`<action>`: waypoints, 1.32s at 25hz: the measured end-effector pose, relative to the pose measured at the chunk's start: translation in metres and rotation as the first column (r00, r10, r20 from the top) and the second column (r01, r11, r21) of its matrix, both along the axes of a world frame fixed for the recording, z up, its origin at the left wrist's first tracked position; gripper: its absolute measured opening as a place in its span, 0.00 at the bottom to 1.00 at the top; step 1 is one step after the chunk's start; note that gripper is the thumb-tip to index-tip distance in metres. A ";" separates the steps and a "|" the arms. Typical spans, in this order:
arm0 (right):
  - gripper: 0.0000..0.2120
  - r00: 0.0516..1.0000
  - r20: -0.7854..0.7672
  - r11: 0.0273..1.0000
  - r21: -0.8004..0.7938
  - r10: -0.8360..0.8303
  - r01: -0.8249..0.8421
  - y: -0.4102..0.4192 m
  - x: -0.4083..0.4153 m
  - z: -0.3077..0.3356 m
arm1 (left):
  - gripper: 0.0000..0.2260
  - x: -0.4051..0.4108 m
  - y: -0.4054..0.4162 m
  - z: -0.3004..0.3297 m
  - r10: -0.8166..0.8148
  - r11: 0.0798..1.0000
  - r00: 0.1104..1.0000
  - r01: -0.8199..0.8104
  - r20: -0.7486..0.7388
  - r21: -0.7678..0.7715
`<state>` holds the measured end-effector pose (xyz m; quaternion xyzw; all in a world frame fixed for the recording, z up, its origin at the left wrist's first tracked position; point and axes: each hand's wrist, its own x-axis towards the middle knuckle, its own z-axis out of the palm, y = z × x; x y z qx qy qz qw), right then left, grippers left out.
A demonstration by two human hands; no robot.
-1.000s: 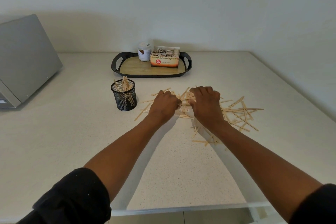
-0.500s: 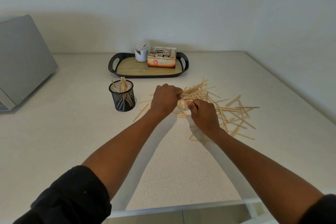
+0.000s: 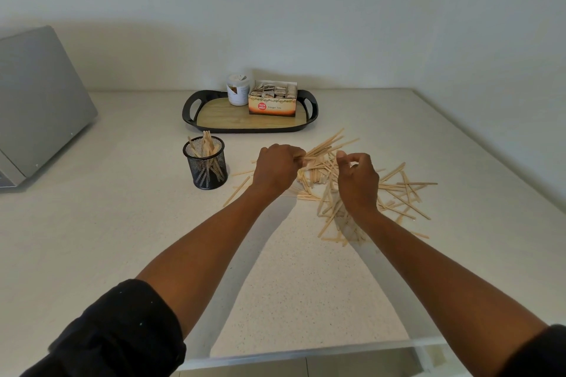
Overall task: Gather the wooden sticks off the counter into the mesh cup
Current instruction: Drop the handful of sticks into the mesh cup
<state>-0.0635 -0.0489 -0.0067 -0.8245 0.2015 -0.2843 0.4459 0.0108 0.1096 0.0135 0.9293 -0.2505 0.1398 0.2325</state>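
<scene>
Left hand (image 3: 277, 170) is clenched round a bundle of wooden sticks (image 3: 326, 145); the bundle fans out up-right, lifted off the counter (image 3: 92, 239). Right hand (image 3: 356, 182) is just beside it, fingers loosely curled, thumb and forefinger nearly meeting; can't tell if it pinches a stick. Loose stick pile (image 3: 395, 193) lies under and right of both hands, strays reaching toward the right counter edge. Mesh cup (image 3: 205, 163) stands upright left of the left hand, near it but not touching, already part-filled with sticks. Bare counter between cup and hand. Behind: black-rimmed tray (image 3: 191, 107) with tea box (image 3: 272, 104) and white jar (image 3: 238, 89). Grey appliance (image 3: 36, 107) far left. Front counter edge is well behind the hands.
</scene>
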 end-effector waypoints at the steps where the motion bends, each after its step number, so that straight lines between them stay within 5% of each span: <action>1: 0.26 0.996 -0.052 0.995 0.073 0.079 -0.075 -0.001 0.004 0.001 | 0.09 -0.001 -0.001 -0.001 -0.013 1.000 1.000 0.012 -0.017 -0.022; 5: 0.22 0.939 -0.078 0.904 0.308 0.334 -0.296 0.007 0.015 0.014 | 0.09 -0.010 -0.010 -0.002 -0.054 0.996 0.996 0.049 -0.065 -0.077; 11: 0.16 0.931 -0.037 0.872 0.366 0.362 -0.325 0.016 0.021 0.024 | 0.09 -0.017 -0.010 -0.003 -0.087 0.944 0.980 0.023 -0.180 -0.330; 18: 0.13 0.928 -0.108 0.934 -0.007 0.356 -0.358 0.028 0.036 0.042 | 0.06 -0.013 0.002 0.001 -0.148 0.865 0.962 0.014 -0.228 -0.501; 33: 0.10 0.816 -0.144 0.732 -0.376 0.560 -0.569 0.137 0.114 0.142 | 0.08 0.043 0.117 0.069 -0.076 0.788 0.988 -0.022 -0.133 -0.615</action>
